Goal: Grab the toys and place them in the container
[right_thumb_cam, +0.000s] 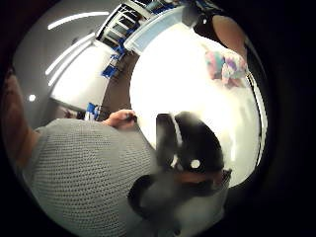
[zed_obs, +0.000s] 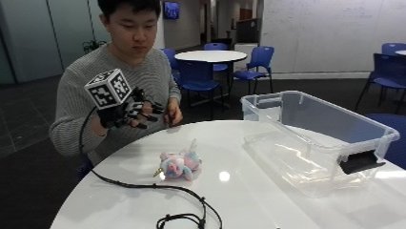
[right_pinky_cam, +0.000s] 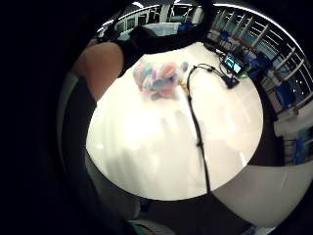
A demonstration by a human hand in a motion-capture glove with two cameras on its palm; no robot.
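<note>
A round white counter with a glossy top carries everything here. A clear plastic container stands on it, lidless, with a dark latch on its near end. Well apart from the container, toward the seated person, a pastel plush unicorn lies on its side. The person's bare hand rests at the counter's edge beyond the unicorn.

A pastel plush toy lies on its side on the table, well apart from an empty clear container.
</note>
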